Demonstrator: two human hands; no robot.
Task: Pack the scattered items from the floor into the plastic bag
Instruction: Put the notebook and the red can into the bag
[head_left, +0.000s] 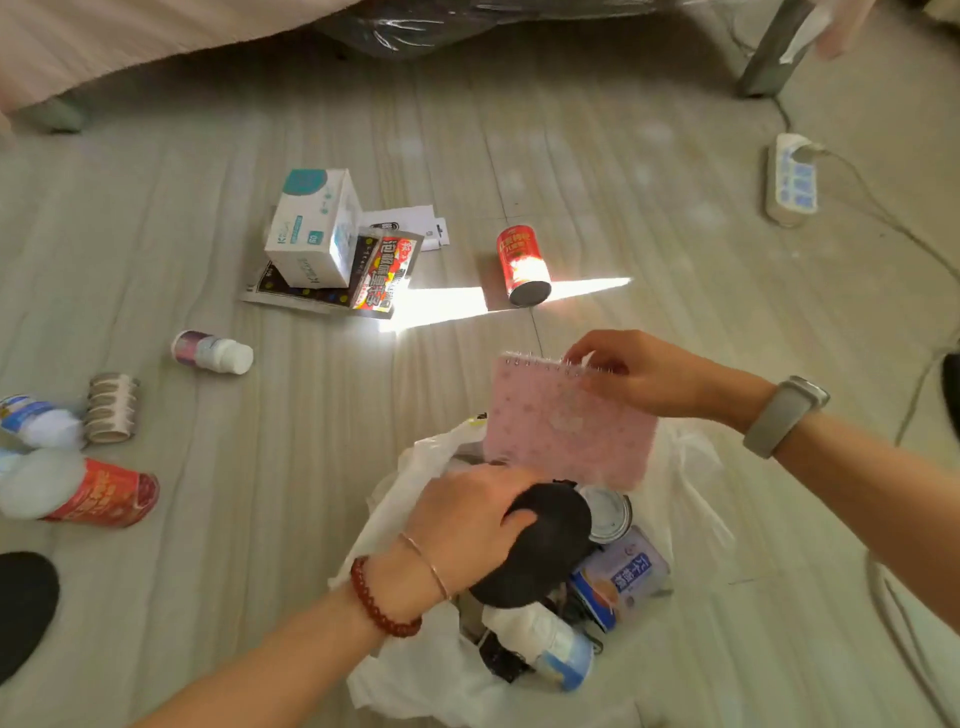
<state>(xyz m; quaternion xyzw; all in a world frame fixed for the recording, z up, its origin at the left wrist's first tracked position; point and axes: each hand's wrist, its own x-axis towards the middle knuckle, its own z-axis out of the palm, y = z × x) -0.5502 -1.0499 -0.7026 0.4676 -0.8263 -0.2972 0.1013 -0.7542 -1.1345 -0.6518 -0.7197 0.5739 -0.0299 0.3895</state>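
A white plastic bag (415, 670) lies open on the floor in front of me, holding a blue can (623, 577), a silver can end and a white bottle (545, 644). My left hand (467, 514) grips a black rounded object (540, 551) over the bag's mouth. My right hand (628, 374) pinches a pink spiral notebook (566, 426) by its wire edge, its lower edge inside the bag. Scattered on the floor are a red can (522, 265), a white box (314, 228) on snack packets (379, 275), and a small white bottle (213, 352).
At the left edge lie a roll of cookies (111, 408), a red can (104, 499) and white bottles (36, 415). A power strip (792, 179) with cables lies at the right. A bed edge and a furniture leg (769, 52) stand at the back.
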